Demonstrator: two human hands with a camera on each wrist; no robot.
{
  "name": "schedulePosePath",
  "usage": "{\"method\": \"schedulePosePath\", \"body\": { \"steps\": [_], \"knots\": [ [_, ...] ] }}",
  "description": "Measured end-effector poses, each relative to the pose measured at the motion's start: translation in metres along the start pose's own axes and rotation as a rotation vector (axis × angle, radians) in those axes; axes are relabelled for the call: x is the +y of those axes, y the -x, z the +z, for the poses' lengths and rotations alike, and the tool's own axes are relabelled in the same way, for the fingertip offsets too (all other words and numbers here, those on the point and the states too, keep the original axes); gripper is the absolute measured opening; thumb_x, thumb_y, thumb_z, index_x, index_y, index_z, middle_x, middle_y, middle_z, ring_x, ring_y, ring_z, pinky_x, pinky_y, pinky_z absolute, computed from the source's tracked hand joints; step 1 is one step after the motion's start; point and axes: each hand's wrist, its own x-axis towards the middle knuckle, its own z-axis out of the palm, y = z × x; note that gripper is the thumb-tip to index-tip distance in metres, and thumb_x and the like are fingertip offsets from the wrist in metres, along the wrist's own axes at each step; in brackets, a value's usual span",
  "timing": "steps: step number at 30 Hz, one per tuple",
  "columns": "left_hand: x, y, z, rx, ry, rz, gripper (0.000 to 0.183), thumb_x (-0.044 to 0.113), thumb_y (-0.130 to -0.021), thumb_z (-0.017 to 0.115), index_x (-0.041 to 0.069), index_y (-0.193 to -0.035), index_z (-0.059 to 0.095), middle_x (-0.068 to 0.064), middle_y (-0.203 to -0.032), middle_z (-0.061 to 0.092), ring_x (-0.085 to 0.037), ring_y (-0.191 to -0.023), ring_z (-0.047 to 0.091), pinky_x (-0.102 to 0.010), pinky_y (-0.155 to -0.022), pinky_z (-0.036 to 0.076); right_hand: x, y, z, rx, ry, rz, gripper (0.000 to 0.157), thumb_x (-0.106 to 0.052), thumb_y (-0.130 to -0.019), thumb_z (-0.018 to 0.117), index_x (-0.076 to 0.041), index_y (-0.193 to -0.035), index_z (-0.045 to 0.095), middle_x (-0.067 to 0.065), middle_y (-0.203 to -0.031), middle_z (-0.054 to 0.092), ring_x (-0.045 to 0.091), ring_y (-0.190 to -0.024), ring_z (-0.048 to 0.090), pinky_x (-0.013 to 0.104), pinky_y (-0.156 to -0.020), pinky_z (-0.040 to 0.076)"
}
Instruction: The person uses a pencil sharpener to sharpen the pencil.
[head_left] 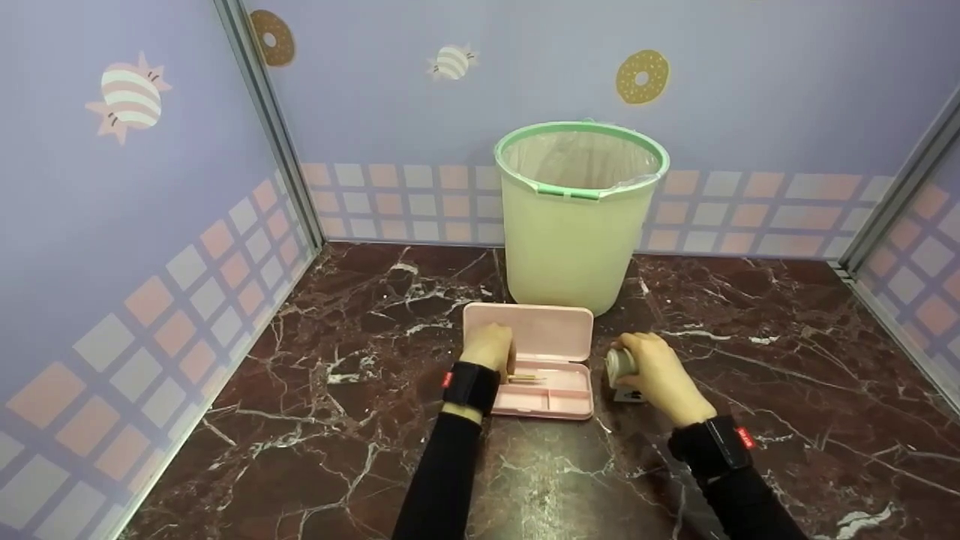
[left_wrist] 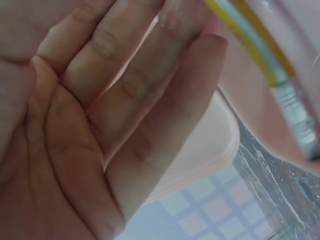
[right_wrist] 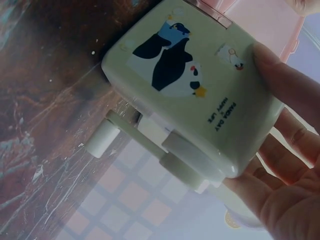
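Note:
A pink pencil case [head_left: 555,380] lies on the dark marble tabletop with its lid raised. My left hand [head_left: 487,349] reaches into it. In the left wrist view a yellow-and-silver pencil [left_wrist: 260,45] with a metal ferrule angles up past the fingers; the hand appears to pinch it, though the contact is out of frame. Thin pencil-like sticks [head_left: 529,378] show in the case beside that hand. To the right of the case my right hand [head_left: 656,367] grips a pale crank pencil sharpener [right_wrist: 220,100] printed with a panda, its crank handle [right_wrist: 135,132] sticking out sideways.
A light green waste bin [head_left: 574,247] with a green rim and a clear liner stands right behind the pencil case. Purple panels [head_left: 412,112] with tile and sweets prints close off the back and both sides. Marble tabletop [head_left: 322,450] extends left and right of the case.

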Motion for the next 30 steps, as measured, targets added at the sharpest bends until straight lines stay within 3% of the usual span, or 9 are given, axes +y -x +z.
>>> {"method": "schedulePosePath", "body": {
  "steps": [9, 18, 30],
  "knots": [
    [0.007, -0.001, 0.002, 0.024, -0.026, -0.046, 0.017, 0.006, -0.057, 0.088, 0.018, -0.066, 0.079, -0.002, -0.092, 0.077, -0.023, -0.088, 0.072, -0.035, -0.071, 0.058, 0.001, 0.002, -0.002, -0.001, -0.014, 0.015, 0.041, -0.001, -0.059, 0.087, 0.002, -0.094, 0.066, 0.019, -0.094, 0.070, 0.039, -0.091, 0.063, 0.052, -0.083, 0.051],
    [0.004, 0.004, 0.005, 0.038, -0.038, 0.028, 0.019, 0.004, -0.061, 0.086, 0.021, -0.063, 0.079, 0.002, -0.086, 0.077, -0.023, -0.086, 0.072, -0.034, -0.071, 0.058, 0.002, 0.003, 0.000, 0.008, -0.019, 0.004, 0.041, 0.004, -0.059, 0.086, 0.002, -0.094, 0.065, 0.019, -0.093, 0.070, 0.038, -0.091, 0.062, 0.051, -0.082, 0.051],
    [-0.010, 0.016, 0.002, 0.070, 0.087, 0.077, 0.016, 0.003, -0.064, 0.085, 0.016, -0.072, 0.079, 0.001, -0.080, 0.076, -0.024, -0.086, 0.070, -0.039, -0.075, 0.057, -0.001, -0.006, -0.005, -0.055, 0.021, -0.025, 0.041, 0.004, -0.057, 0.086, -0.002, -0.088, 0.060, 0.015, -0.085, 0.066, 0.036, -0.085, 0.061, 0.051, -0.078, 0.051]
  ]
}}
